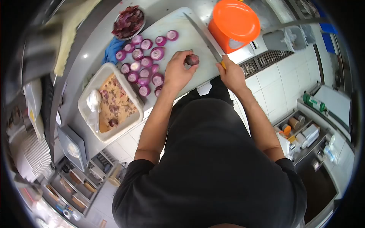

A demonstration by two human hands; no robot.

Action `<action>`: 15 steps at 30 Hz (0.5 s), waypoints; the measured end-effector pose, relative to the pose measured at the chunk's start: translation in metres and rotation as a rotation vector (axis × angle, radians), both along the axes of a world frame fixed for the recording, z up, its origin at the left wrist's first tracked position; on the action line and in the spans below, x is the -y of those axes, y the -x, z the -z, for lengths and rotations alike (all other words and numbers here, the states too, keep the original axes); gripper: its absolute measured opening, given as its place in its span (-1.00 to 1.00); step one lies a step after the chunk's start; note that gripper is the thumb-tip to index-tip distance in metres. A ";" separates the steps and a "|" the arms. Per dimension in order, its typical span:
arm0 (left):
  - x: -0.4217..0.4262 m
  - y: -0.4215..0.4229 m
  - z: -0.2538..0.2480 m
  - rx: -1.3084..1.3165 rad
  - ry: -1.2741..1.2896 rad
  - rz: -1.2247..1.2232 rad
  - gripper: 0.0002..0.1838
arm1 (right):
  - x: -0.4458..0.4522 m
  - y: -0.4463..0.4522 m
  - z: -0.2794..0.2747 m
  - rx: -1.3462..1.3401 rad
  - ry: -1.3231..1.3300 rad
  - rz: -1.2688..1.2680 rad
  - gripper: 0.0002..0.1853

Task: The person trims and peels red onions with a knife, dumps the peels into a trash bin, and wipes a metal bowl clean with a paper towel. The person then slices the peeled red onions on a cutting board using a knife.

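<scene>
My left hand point(179, 71) holds a red onion point(192, 59) with dark skin between thumb and fingers, over the white cutting board point(176, 22). My right hand point(232, 75) grips the yellow handle of a long knife point(201, 34). Its blade lies along the board's right side, pointing away from me, apart from the onion. Left of my left hand, several peeled purple onions point(146, 61) with trimmed ends sit grouped on the board and its left edge. A bowl of dark onion skins point(128, 23) stands behind them.
A white tub point(138, 108) at the left holds brownish contents and a white plastic bag. A blue cloth point(113, 50) lies beside the onions. An orange-lidded container point(235, 22) stands right of the knife. A dark floor grate point(266, 62) lies beyond the counter's right edge.
</scene>
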State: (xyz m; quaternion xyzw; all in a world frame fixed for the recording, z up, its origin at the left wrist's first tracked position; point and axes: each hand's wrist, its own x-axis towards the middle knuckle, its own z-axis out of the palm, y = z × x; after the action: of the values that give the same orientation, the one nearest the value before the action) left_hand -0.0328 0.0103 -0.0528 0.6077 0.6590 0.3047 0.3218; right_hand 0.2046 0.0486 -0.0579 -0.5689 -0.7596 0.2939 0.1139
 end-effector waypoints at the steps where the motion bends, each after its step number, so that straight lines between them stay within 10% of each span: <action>1: -0.004 -0.011 0.008 -0.002 0.016 -0.005 -0.31 | 0.006 -0.003 -0.009 -0.006 -0.006 -0.003 -0.71; 15: -0.029 -0.039 -0.002 -0.116 0.160 0.049 -0.53 | 0.054 -0.040 -0.065 0.109 0.171 -0.065 -0.77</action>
State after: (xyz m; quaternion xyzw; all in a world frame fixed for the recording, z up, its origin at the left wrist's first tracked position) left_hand 0.0064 0.0391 -0.0507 0.6126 0.6837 0.2073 0.3380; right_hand 0.2446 -0.0058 0.0067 -0.5669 -0.7548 0.3298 0.0141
